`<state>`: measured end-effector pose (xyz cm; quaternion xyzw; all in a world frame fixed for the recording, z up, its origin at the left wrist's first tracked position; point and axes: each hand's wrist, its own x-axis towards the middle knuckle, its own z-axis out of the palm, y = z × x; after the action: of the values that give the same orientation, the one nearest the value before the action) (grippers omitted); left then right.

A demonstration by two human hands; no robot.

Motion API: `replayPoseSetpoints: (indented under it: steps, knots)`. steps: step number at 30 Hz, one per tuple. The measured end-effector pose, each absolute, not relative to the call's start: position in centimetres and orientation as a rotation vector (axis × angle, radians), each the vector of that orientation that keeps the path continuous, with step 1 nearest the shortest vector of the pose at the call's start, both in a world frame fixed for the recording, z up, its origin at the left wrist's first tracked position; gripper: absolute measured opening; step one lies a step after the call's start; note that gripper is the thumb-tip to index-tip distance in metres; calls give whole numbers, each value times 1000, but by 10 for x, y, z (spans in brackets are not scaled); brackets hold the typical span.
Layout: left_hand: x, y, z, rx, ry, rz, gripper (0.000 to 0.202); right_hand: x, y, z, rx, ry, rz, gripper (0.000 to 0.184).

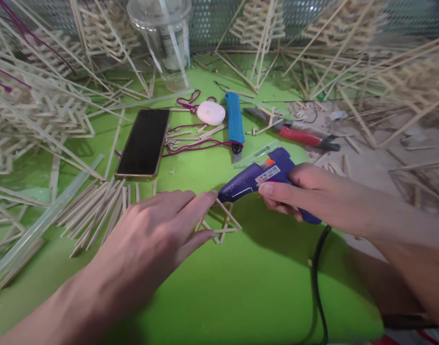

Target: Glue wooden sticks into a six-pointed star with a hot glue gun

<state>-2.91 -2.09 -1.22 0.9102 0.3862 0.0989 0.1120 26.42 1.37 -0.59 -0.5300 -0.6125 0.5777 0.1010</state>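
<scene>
My right hand (306, 191) grips a blue glue gun (257, 177), its nozzle pointing left at a small frame of thin wooden sticks (221, 225) lying on the green mat (223, 287). My left hand (158, 230) rests flat on the mat, fingers stretched out and pressing on the left side of that stick frame. The glue gun's black cord (316, 282) trails down toward the mat's front edge.
A black phone (144, 142), a white oval case (211, 113), a blue utility knife (234, 122) and red-handled pliers (298, 135) lie behind. Loose sticks (93, 211) pile at left. Stick towers (257, 24) and a clear plastic cup (165, 38) stand at the back.
</scene>
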Motion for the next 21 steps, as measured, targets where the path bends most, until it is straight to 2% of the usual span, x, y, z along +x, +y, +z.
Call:
replayPoseSetpoints:
  steps: [14,18,21]
  knots:
    - [-32,-22,-16,2663,1111,335,45,263,13,-5,-1556,-1756,1717,45]
    - [-34,-22,-16,2667,1117,324,50,264,14,-4,-1565,-1715,1706,48]
    - [-34,-21,-13,2648,1095,304,46,267,15,-2,-1580,-1645,1642,51]
